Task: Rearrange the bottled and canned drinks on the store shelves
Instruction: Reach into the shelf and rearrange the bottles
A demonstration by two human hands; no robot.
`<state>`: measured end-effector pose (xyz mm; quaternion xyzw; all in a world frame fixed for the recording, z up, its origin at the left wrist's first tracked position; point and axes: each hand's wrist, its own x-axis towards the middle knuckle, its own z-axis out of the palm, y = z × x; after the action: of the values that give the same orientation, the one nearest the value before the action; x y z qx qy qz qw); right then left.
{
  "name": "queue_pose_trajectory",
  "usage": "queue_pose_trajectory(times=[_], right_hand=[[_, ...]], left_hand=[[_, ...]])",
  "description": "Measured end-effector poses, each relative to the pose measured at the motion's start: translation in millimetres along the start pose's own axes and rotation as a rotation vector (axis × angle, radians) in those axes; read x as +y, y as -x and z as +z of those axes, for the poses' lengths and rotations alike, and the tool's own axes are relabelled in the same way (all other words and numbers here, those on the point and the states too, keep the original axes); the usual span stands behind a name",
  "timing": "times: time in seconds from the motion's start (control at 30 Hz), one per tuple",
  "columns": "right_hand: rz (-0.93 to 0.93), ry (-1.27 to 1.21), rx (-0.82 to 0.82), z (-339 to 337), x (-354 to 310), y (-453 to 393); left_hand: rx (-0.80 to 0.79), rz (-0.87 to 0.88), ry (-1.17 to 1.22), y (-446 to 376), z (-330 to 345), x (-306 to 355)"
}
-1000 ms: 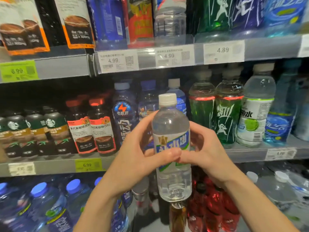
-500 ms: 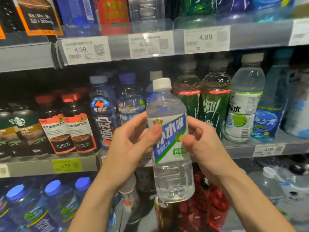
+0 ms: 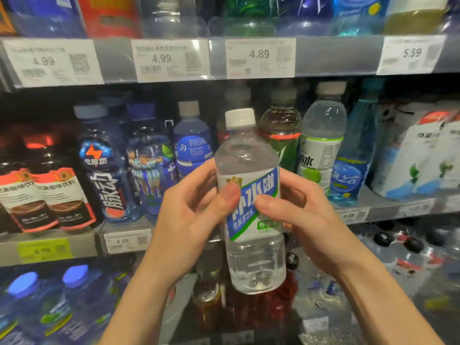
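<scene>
Two hands hold one clear bottle (image 3: 251, 202) upright in front of the middle shelf (image 3: 388, 207): the left hand (image 3: 191, 217) wraps its left side with the thumb pressed on the blue-and-white label, the right hand (image 3: 301, 215) grips the right side with its thumb on the label too, so both are clamped on it, thumbs nearly meeting. One white cap (image 3: 240, 117) tops the bottle. On the top shelf edge four price tags show, reading 4.99 (image 3: 49, 61), 4.99 (image 3: 166, 59), 4.89 (image 3: 260, 57) and 5.59 (image 3: 412, 54). Behind the held bottle the middle shelf carries two dark coffee bottles (image 3: 49, 195) at far left, three blue sports bottles (image 3: 107, 165) beside them, one green bottle (image 3: 280, 135) partly hidden by the held one, one white-labelled bottle (image 3: 321, 143) and one turquoise bottle (image 3: 353, 165) to the right. Two blue caps (image 3: 74, 275) of large water bottles show at lower left. Top-shelf drinks are cut off above their bases, the white packs at far right are blurred, and the lower shelf's red and dark bottles behind the wrists are hard to make out. Compared with half a second ago, the bottle stands straighter, the shelves fill more of the view, the 5.59 tag has come into sight, and the green-logo coffee bottles at far left have gone from view.
</scene>
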<state>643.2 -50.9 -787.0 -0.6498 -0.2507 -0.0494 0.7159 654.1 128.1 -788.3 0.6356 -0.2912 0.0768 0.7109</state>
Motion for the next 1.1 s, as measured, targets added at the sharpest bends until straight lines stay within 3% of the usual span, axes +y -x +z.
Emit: queue_pose_trajectory(times=[0.3, 0.47, 0.8, 1.1], right_hand=[[0.075, 0.009, 0.186, -20, -112, -4], [0.134, -0.060, 0.288, -32, -205, -8], [0.257, -0.026, 0.411, -70, -408, -22], [0.270, 0.001, 0.458, -93, -524, -43]], left_hand=[[-0.216, -0.154, 0.025, -52, 46, 95], [-0.187, -0.254, -0.006, -88, 78, 165], [-0.324, -0.292, 0.137, -169, 163, 328], [-0.362, -0.308, 0.104, -228, 201, 435]])
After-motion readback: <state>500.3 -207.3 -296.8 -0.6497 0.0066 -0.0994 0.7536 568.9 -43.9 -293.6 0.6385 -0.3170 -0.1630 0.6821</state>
